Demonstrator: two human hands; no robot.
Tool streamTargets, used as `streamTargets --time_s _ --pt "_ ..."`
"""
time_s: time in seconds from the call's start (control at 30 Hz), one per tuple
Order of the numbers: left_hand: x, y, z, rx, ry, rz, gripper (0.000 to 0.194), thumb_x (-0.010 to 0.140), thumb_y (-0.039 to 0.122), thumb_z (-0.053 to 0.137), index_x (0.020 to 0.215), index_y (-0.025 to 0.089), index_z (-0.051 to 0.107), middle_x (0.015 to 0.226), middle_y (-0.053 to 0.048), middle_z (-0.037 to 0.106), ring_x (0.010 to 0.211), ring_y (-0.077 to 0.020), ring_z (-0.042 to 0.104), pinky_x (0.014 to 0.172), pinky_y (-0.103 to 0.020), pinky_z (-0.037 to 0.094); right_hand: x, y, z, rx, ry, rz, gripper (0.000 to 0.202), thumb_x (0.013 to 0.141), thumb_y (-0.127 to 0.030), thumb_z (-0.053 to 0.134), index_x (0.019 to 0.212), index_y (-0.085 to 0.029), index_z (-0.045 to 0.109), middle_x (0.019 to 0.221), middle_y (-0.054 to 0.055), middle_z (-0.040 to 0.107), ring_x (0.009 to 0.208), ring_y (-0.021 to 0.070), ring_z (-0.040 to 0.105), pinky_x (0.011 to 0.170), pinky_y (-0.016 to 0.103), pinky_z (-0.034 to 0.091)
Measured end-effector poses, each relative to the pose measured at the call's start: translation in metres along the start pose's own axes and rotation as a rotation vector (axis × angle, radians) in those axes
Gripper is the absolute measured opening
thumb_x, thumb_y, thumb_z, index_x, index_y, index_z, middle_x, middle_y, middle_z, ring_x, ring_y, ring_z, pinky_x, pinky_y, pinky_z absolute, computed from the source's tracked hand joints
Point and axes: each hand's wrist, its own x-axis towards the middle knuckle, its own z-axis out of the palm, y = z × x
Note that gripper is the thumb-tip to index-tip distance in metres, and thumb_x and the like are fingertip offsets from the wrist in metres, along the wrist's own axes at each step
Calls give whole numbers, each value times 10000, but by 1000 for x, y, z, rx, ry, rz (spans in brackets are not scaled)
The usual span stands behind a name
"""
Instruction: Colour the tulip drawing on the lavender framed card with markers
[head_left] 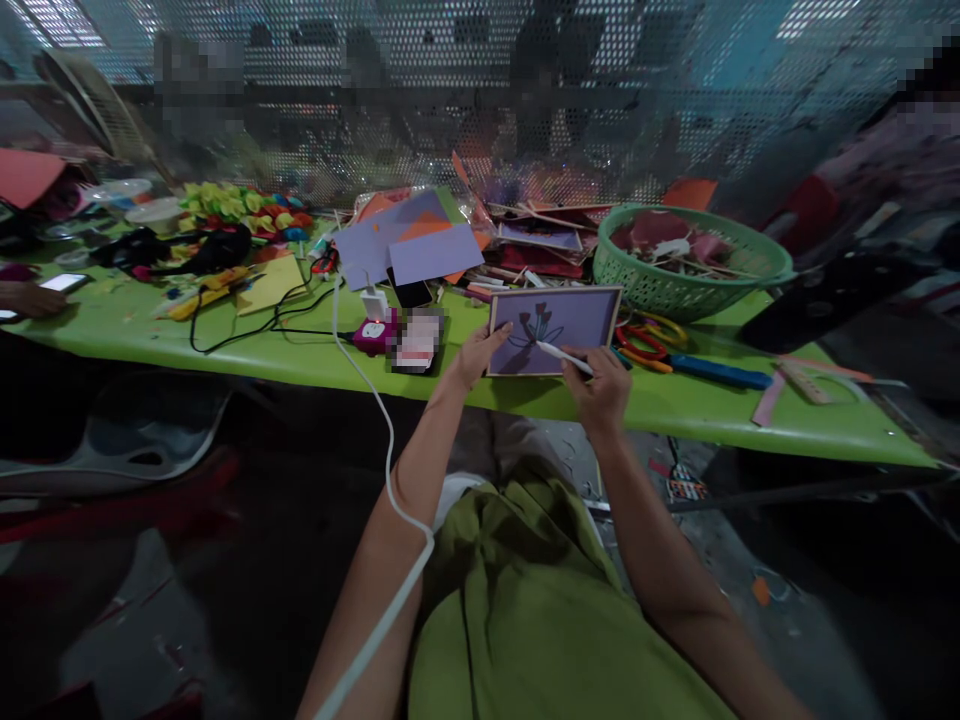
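Note:
A shallow framed panel point(589, 325) with a purple face and a pale rim tilts up at the table's front edge. Dark flower shapes with stems point(538, 325) show on its face. My left hand point(480, 355) grips the panel's left edge, thumb over the front. In my right hand point(606, 385) is a white pen point(562, 356), its tip at the base of the stems. Whether the tip touches the face I cannot tell. Right of the panel lie scissors with orange handles point(641, 345) and a blue cutter point(720, 372).
A green basket point(694, 285) of scraps stands behind the panel. Purple paper sheets point(435, 255) lie at the back. A magenta power socket point(373, 335) with black cords sits left, near a phone point(418, 340). A white cable point(390, 440) crosses my left arm. Another person's hand point(26, 298) is far left.

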Motion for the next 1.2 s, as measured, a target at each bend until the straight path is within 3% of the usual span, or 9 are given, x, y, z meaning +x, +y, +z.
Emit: streamTargets --time_s 0.2,0.57,0.9,1.2 --pt "-1 2 0 13 -24 -3 359 705 414 967 941 194 809 897 -13 796 976 -212 733 941 -335 539 -1 1 0 -7 -22 27 96 961 -257 641 927 -252 731 866 56 777 778 245 677 727 377 535" --pt "1 2 2 -55 40 -20 248 733 308 946 906 201 804 897 -5 809 1016 -210 750 1002 -337 533 -2 1 -2 -12 -44 115 92 936 -263 640 883 -255 715 844 62 762 792 258 673 748 396 535" --pt "-1 1 2 -37 30 -30 322 728 339 941 989 203 811 1004 -24 822 1125 -232 744 1053 -358 533 -1 1 -1 -25 -42 61 88 954 -277 644 909 -254 716 871 63 776 794 253 682 736 390 539" --pt "1 1 0 -31 54 8 228 718 312 945 861 212 797 923 -1 808 1093 -221 731 1035 -334 524 -2 2 -2 0 -44 70 92 944 -259 643 904 -253 726 851 58 768 771 250 680 726 389 545"
